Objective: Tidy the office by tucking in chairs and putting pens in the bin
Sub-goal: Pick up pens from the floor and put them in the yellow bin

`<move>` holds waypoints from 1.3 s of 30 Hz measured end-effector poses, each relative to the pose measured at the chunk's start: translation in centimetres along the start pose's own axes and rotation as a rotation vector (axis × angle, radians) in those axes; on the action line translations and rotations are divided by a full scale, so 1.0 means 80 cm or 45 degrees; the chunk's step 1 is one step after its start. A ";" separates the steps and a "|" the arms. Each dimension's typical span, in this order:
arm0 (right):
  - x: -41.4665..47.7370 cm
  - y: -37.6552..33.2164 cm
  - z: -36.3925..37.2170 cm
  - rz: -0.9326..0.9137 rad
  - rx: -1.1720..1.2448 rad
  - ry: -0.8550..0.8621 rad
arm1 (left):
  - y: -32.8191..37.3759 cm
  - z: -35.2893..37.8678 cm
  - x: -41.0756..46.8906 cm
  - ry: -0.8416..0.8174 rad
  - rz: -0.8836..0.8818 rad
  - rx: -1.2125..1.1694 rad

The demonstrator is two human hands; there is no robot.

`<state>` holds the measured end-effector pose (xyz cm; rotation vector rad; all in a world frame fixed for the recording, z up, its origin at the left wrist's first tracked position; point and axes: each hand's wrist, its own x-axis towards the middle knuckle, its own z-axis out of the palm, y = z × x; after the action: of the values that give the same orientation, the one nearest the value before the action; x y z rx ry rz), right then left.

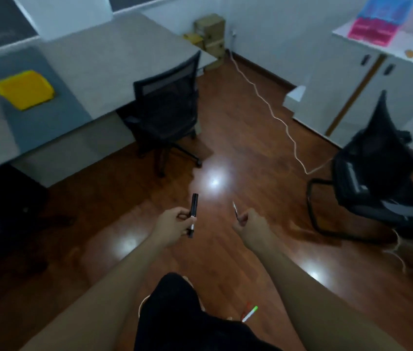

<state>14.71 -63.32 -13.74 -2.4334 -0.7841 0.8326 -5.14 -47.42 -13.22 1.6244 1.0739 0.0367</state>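
My left hand [172,225] is shut on a black marker [193,207] that points up and away from me. A thin pen [235,210] sticks out of my right hand [249,224], which is closed around it. Both hands hover over the wooden floor. On the grey desk [104,59] at the left lies a yellow bin [24,89]. A black office chair [168,110] stands at the desk's edge, partly tucked under. A second black chair [375,173] stands out on the floor at the right. Near my feet, two pens [249,312] lie on the floor, one with a green tip.
A white cable [271,110] snakes across the floor from the far wall to the right chair. White cabinets [367,92] line the right side. Cardboard boxes [211,34] stand in the far corner. Something dark [0,206] sits under the desk at the left.
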 end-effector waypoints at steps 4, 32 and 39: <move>0.021 -0.083 0.023 -0.178 -0.055 -0.079 | -0.029 -0.068 -0.007 0.235 -0.051 -0.155; 0.283 -0.534 0.286 -0.577 -0.205 -0.291 | -0.148 -0.536 0.142 0.662 -0.193 -0.180; 0.407 -0.657 0.327 -0.655 -0.224 -0.319 | -0.149 -0.640 0.239 0.736 -0.238 -0.267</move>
<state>-0.41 2.06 -15.87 -2.1281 -1.5510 0.8928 -28.63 3.34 -13.25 1.3443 1.5985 0.5036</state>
